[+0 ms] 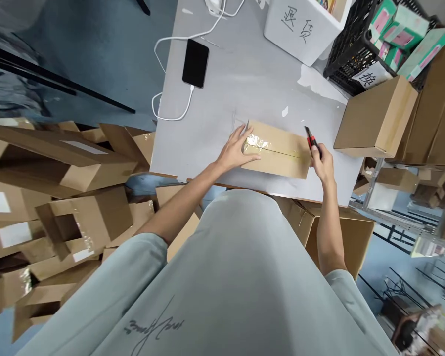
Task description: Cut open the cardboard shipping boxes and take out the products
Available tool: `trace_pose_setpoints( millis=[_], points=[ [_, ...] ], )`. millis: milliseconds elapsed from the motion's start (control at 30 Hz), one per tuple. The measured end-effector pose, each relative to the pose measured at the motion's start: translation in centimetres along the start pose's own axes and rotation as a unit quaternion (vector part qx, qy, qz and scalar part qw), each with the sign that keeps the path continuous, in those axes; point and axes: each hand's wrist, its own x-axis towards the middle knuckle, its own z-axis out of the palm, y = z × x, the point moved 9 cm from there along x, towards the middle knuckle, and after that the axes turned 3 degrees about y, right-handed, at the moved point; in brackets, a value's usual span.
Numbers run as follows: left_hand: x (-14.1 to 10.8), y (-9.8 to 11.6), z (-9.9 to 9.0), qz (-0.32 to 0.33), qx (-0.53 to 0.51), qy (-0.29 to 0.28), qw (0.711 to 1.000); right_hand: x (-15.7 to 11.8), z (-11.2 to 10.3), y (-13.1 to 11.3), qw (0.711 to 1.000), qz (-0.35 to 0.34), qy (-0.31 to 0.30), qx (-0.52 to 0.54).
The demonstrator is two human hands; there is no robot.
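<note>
A small brown cardboard box lies on the grey table, with clear tape along the seam of its upper face. My left hand rests at the box's left end, thumb over the top face and fingers spread apart. In my right hand is a red and black box cutter, its dark tip pointing up and away from me. That hand is beside the right end of the box, and its fingers are wrapped round the cutter's handle.
A black phone with a white cable lies at the table's back left. A white bin, a black crate and a larger carton stand at the right. Opened cartons pile up on the left.
</note>
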Motion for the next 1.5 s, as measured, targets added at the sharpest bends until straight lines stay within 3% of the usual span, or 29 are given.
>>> trace_pose_setpoints(
  millis=[100,200,333,467,667,1133,1233,1300,1367,1500],
  points=[
    [-0.1,-0.5,0.8,0.003,-0.002,-0.029,1.000,-0.5,4.0,-6.9,0.982,-0.064,-0.085,-0.156],
    [-0.2,-1.0,1.4,0.006,0.025,-0.051,0.998,-1.2,8.7,-11.4,0.922,-0.118,-0.198,-0.310],
    [-0.3,-1.3,2.1,0.016,0.038,-0.062,0.997,-1.3,11.7,-14.3,0.836,-0.138,-0.272,-0.456],
    [-0.3,-1.3,2.4,0.020,0.036,-0.066,0.997,-0.9,12.1,-15.9,0.799,-0.141,-0.295,-0.505],
    [-0.1,-1.4,2.6,0.015,0.025,-0.067,0.997,-0.7,12.4,-16.7,0.777,-0.122,-0.308,-0.535],
    [0.0,-1.2,1.8,0.013,0.087,-0.057,0.995,-0.9,13.9,-18.2,0.780,-0.162,-0.294,-0.529],
    [-0.1,-0.9,1.4,0.010,0.124,-0.057,0.991,-0.9,13.4,-17.2,0.773,-0.155,-0.303,-0.535],
    [-0.1,-0.7,1.1,0.008,0.146,-0.056,0.988,-0.7,11.9,-15.6,0.770,-0.149,-0.306,-0.540],
    [-0.2,-0.6,0.9,0.005,0.162,-0.051,0.985,-0.5,9.2,-12.9,0.766,-0.133,-0.305,-0.550],
    [-0.3,-0.7,0.6,-0.013,0.187,-0.041,0.981,-1.0,0.9,-5.8,0.751,-0.072,-0.288,-0.590]
  ],
)
